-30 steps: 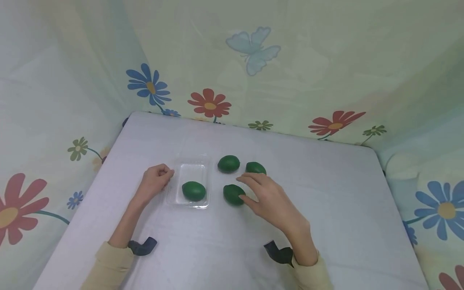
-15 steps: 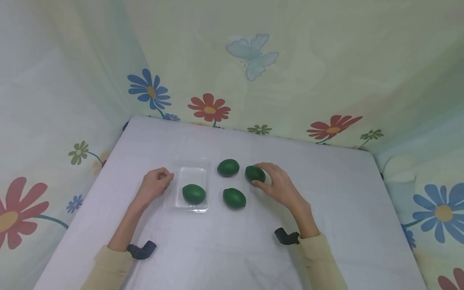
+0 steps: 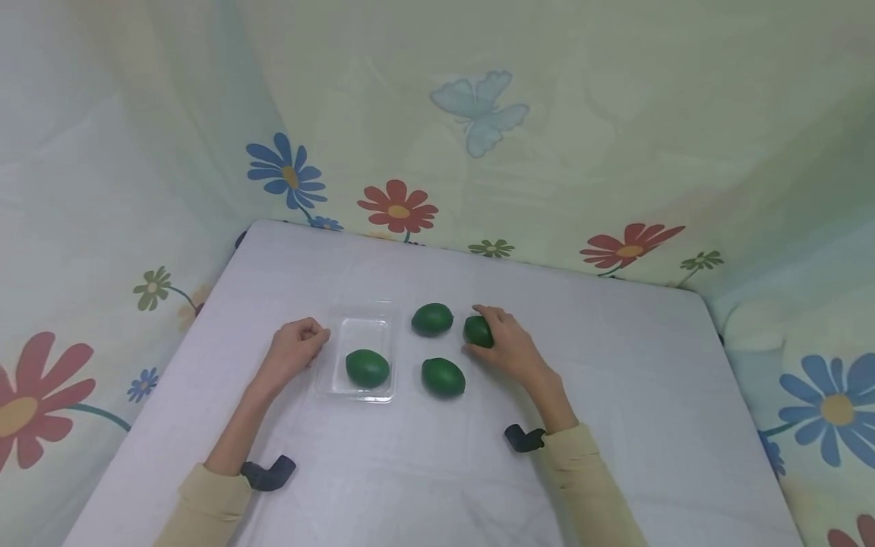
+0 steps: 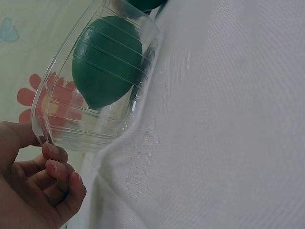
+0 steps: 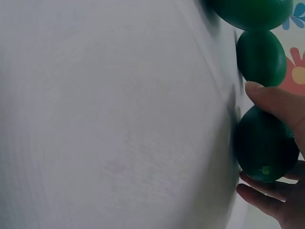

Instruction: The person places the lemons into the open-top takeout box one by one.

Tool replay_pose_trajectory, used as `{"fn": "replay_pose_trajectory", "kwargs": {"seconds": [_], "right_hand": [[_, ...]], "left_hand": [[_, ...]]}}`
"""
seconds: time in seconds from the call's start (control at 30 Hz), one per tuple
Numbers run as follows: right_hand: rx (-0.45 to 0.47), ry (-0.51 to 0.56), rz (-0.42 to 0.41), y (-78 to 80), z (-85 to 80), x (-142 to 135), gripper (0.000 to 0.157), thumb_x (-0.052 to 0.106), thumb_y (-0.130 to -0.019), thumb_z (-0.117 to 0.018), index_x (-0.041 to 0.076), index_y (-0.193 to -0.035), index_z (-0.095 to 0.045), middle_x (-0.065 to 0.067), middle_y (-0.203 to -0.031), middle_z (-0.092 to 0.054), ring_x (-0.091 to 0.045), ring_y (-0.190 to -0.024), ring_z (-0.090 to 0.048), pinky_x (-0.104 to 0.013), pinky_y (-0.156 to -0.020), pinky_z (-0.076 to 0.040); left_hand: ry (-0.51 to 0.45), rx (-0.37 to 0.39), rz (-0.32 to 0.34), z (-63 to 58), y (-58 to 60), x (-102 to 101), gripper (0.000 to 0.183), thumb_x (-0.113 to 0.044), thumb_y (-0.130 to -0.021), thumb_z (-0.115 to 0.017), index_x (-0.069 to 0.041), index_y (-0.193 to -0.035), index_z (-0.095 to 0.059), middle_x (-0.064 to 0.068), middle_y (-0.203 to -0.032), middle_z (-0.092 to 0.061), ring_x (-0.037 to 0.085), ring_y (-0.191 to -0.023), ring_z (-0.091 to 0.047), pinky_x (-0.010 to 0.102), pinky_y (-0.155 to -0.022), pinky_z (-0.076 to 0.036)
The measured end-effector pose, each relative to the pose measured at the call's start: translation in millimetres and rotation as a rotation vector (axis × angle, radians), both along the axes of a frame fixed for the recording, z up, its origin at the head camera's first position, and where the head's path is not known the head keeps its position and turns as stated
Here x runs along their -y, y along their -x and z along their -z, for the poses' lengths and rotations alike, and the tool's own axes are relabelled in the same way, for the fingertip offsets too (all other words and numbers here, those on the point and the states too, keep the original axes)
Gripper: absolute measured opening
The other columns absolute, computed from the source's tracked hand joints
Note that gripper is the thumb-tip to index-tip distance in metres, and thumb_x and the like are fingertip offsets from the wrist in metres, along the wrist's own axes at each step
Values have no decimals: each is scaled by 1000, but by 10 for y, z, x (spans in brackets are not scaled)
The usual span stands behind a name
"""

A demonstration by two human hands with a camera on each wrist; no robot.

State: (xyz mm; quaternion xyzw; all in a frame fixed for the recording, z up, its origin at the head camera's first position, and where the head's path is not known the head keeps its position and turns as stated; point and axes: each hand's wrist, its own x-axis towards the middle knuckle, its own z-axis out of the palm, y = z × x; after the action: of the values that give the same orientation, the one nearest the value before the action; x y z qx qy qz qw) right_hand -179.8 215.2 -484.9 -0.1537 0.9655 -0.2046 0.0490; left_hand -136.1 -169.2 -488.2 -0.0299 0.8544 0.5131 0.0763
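My left hand (image 3: 295,349) pinches the left rim of a clear plastic container (image 3: 362,328) between thumb and curled fingers, as the left wrist view shows. One green lime (image 3: 368,368) lies inside, toward the container's near end. To the right, my right hand (image 3: 507,346) grips another lime (image 3: 478,332), the thumb on its near side and the fingers on its far side. In the right wrist view this lime (image 5: 264,145) sits low, close to the cloth. Two more limes rest between the hands: a far one (image 3: 432,319) and a nearer one (image 3: 443,377).
A white cloth covers the table (image 3: 383,479). Behind it hangs a pale curtain (image 3: 581,137) printed with flowers and a butterfly. Dark curved wrist mounts (image 3: 270,472) stick out from both wrists.
The right hand has gone from beside the nearer lime out to the far right lime, and its thumb and fingers have come round it. The left hand has stayed at the container's rim.
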Motion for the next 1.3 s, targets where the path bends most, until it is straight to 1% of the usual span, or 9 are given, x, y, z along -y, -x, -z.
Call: {"fn": "replay_pose_trajectory", "kwargs": {"seconds": [0.13,0.23,0.37,0.57,0.73,0.87,1.03,1.2,1.3], "right_hand": [[-71,-23,-33,-3,49,8,68,34,-85,-75,14,-142,-43,-16,-139,-50,-37,-124,-53,-55,-96,-47],[-118,-32,-51,-12,47,18,62,28,-85,-75,14,-139,-48,-15,-133,-54,-35,-121,-55,-53,-93,-49],[-132,-35,-56,-32,24,32,59,24,-85,-75,14,-137,-50,-15,-129,-55,-34,-117,-57,-51,-92,-51],[-134,-29,-62,-75,22,24,59,22,-84,-76,14,-137,-49,-15,-130,-54,-34,-118,-56,-51,-93,-50],[-165,-23,-73,-135,0,9,60,21,-84,-76,14,-138,-49,-14,-129,-55,-33,-117,-57,-50,-92,-51],[-179,-21,-85,-223,-83,13,60,18,-83,-76,14,-137,-50,-14,-129,-55,-33,-117,-57,-50,-91,-51],[-212,-1,-111,-371,-248,40,60,16,-82,-76,15,-136,-51,-12,-127,-56,-31,-115,-58,-49,-89,-53],[-276,15,-174,-522,-423,106,60,17,-80,-78,15,-135,-53,-11,-125,-57,-28,-112,-59,-46,-87,-55],[-316,20,-221,-594,-516,160,60,17,-80,-79,15,-134,-53,-9,-125,-57,-26,-112,-60,-42,-86,-56]], "left_hand": [[11,-9,4,-9,-5,-14,26,-24,-95,-56,0,-90,-63,-1,-57,-49,14,-54,-46,25,-50,-40],[14,-9,0,-13,-5,-21,26,-24,-96,-55,0,-91,-64,-1,-57,-49,14,-55,-46,25,-50,-40],[14,-12,-3,-1,2,-24,26,-24,-96,-56,0,-91,-64,-1,-57,-49,15,-54,-46,25,-50,-40],[22,-8,0,10,5,-27,26,-24,-96,-56,0,-91,-64,-1,-58,-50,15,-55,-47,25,-50,-40],[16,-9,3,9,6,-26,26,-24,-96,-56,1,-90,-64,-1,-58,-49,15,-55,-47,25,-50,-40],[17,-8,6,0,6,-21,26,-24,-96,-55,1,-91,-63,-1,-58,-50,14,-55,-47,24,-50,-40],[17,-4,6,-22,4,-14,26,-24,-96,-56,1,-91,-63,-1,-58,-50,14,-54,-47,24,-50,-40],[17,-2,12,-23,1,-7,26,-23,-96,-55,1,-91,-63,-1,-58,-50,14,-54,-46,24,-49,-39],[18,-3,16,-18,-1,-5,26,-23,-96,-55,1,-91,-63,-1,-57,-50,14,-53,-46,24,-49,-39]]}}
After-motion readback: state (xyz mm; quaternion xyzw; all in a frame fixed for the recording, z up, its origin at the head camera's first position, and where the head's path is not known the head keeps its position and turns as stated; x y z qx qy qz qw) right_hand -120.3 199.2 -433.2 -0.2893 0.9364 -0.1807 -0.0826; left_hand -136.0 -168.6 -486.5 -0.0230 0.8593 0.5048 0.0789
